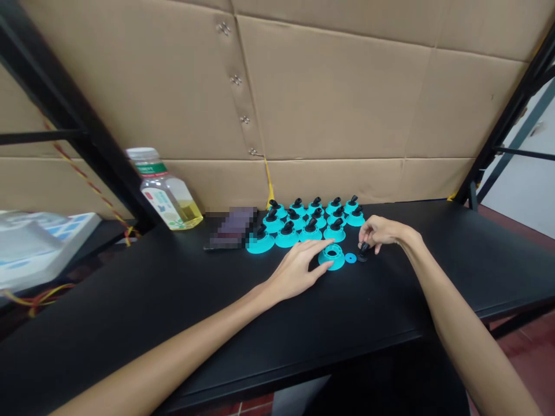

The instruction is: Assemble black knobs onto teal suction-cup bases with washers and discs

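On the black table (pixel 130 323), from my remote station, I see a plastic bottle of yellow oil (pixel 167 193) and a pixelated, blurred object (pixel 232 227), then rows of turquoise bases (pixel 287 238) topped with black knobs. My left hand (pixel 295 271) lies flat, its fingers (pixel 318 254) spread apart, their tips just beside a hollow turquoise ring (pixel 325 260). Further right sit a small turquoise disc (pixel 350 258) and a separate black knob (pixel 363 249), pinched at its top by the fingers (pixel 363 232) of my right hand (pixel 381 232), drawn together. Cardboard sheets (pixel 329 98) line the wall behind.
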Available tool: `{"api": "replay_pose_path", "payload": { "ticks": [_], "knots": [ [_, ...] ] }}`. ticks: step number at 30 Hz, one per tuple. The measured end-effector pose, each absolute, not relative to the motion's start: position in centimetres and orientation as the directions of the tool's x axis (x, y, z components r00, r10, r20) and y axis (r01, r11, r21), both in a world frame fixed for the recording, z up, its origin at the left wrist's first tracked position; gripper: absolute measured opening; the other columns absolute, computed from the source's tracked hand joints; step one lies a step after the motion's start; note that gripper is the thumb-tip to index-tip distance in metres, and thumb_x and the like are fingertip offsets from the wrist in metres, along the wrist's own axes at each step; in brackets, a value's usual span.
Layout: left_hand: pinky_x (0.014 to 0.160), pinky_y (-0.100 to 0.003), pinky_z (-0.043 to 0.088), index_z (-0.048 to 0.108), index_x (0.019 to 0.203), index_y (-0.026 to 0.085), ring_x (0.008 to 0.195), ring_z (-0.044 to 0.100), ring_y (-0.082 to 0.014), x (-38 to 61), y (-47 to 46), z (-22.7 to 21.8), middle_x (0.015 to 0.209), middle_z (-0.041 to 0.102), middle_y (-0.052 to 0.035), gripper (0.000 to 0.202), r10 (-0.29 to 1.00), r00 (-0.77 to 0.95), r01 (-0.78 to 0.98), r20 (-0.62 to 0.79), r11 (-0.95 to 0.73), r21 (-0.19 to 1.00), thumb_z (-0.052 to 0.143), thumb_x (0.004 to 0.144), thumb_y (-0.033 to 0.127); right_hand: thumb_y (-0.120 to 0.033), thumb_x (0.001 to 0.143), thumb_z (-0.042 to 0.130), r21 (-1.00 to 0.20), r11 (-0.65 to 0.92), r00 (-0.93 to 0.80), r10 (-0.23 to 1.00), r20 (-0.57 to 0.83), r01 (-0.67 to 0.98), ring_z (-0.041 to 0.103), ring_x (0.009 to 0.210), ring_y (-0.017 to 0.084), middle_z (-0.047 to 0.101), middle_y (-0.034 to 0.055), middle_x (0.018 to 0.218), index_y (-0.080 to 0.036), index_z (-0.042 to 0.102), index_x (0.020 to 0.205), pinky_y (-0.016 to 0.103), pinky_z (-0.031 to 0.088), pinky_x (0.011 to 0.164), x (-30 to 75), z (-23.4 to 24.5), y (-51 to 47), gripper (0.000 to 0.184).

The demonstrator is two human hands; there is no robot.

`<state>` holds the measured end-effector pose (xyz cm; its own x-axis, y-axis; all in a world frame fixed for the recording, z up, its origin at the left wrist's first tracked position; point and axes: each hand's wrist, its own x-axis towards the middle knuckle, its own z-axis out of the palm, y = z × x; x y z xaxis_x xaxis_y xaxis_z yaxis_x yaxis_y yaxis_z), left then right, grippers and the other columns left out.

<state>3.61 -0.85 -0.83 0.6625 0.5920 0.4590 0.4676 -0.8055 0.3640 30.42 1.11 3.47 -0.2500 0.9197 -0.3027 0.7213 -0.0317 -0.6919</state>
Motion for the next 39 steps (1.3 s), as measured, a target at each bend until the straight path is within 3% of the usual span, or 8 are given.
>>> {"api": "replay_pose_path", "payload": {
  "ticks": [4, 9, 14, 20, 25, 31, 35, 39],
  "knots": [
    [0.096, -0.044, 0.046, 0.050, 0.134, 0.026, 0.116, 0.058, -0.0241, 3.6, -0.8, -0.9, 0.127, 0.063, -0.0060, 0.042, 0.588, 0.663, 0.460, 0.463, -0.808, 0.368, 0.054, 0.093, 0.037, -0.004, 0.060, 0.065, -0.689, -0.019, -0.233, 0.934, -0.271, 0.724, 0.062, 0.061, 0.012, 0.061, -0.0002, 0.065, -0.015, 0.058, 0.073, 0.020, 0.055, 0.047, 30.4, 3.3, 1.2, 0.019],
    [0.096, -0.044, 0.046, 0.050, 0.134, 0.025, 0.116, 0.059, -0.0244, 3.6, -0.8, -0.8, 0.128, 0.063, -0.0069, 0.043, 0.588, 0.667, 0.461, 0.457, -0.808, 0.367, 0.053, 0.093, 0.038, -0.019, 0.068, 0.072, -0.777, 0.032, -0.228, 0.963, -0.145, 0.628, 0.062, 0.052, 0.013, 0.063, 0.0014, 0.060, -0.015, 0.056, 0.073, 0.025, 0.055, 0.045, 30.6, 3.5, 1.3, 0.017],
    [0.098, -0.044, 0.047, 0.050, 0.134, 0.026, 0.116, 0.059, -0.0238, 3.7, -1.0, -0.6, 0.128, 0.063, -0.0055, 0.044, 0.612, 0.626, 0.469, 0.483, -0.790, 0.395, 0.052, 0.094, 0.041, -0.027, 0.075, 0.071, -0.902, 0.144, -0.248, 0.968, 0.043, 0.408, 0.069, 0.065, 0.017, 0.068, 0.0056, 0.070, -0.012, 0.065, 0.080, 0.029, 0.060, 0.057, 29.5, 4.8, 0.6, 0.017],
    [0.090, -0.042, 0.053, 0.068, 0.110, 0.021, 0.102, 0.066, -0.0230, 4.0, -0.9, 0.2, 0.109, 0.072, -0.0061, 0.027, 0.630, 0.463, 0.412, 0.623, -0.775, 0.479, 0.054, 0.093, 0.038, -0.038, 0.072, 0.075, -0.940, 0.190, -0.311, 0.945, 0.096, 0.285, 0.071, 0.073, 0.020, 0.072, 0.0074, 0.074, -0.012, 0.072, 0.085, 0.032, 0.061, 0.065, 26.7, 5.8, -0.6, 0.029],
    [0.077, -0.037, 0.056, 0.073, 0.092, 0.020, 0.084, 0.068, -0.0204, 3.8, -0.6, 0.8, 0.091, 0.074, -0.0060, 0.020, 0.608, 0.352, 0.388, 0.711, -0.787, 0.480, 0.060, 0.089, 0.035, -0.037, 0.072, 0.074, -0.916, 0.262, -0.349, 0.925, 0.149, 0.304, 0.071, 0.068, 0.019, 0.071, 0.0063, 0.072, -0.014, 0.074, 0.085, 0.028, 0.058, 0.057, 24.2, 5.2, -1.1, 0.026],
    [0.069, -0.035, 0.054, 0.075, 0.084, 0.022, 0.073, 0.065, -0.0184, 3.7, -0.8, 0.9, 0.080, 0.073, -0.0043, 0.022, 0.555, 0.312, 0.392, 0.771, -0.815, 0.428, 0.058, 0.090, 0.034, -0.040, 0.075, 0.070, -0.868, 0.330, -0.368, 0.910, 0.190, 0.371, 0.067, 0.065, 0.016, 0.071, 0.0054, 0.072, -0.017, 0.075, 0.083, 0.025, 0.053, 0.056, 23.5, 5.3, -1.5, 0.025],
    [0.068, -0.034, 0.051, 0.074, 0.086, 0.021, 0.073, 0.064, -0.0177, 3.5, -1.0, 0.8, 0.082, 0.073, -0.0041, 0.019, 0.451, 0.363, 0.424, 0.815, -0.859, 0.286, 0.057, 0.091, 0.028, -0.045, 0.071, 0.074, -0.824, 0.338, -0.350, 0.919, 0.185, 0.454, 0.059, 0.054, 0.012, 0.066, 0.0026, 0.061, -0.017, 0.074, 0.077, 0.024, 0.047, 0.051, 23.9, 5.6, -1.5, 0.029],
    [0.066, -0.034, 0.046, 0.073, 0.087, 0.022, 0.075, 0.065, -0.0174, 3.3, -1.2, 0.7, 0.083, 0.074, -0.0026, 0.019, 0.372, 0.431, 0.469, 0.822, -0.871, 0.148, 0.054, 0.093, 0.024, -0.047, 0.068, 0.076, -0.846, 0.257, -0.374, 0.924, 0.074, 0.468, 0.057, 0.055, 0.011, 0.064, 0.0011, 0.060, -0.017, 0.075, 0.082, 0.023, 0.046, 0.051, 24.3, 5.8, -1.6, 0.033]
  ]
}}
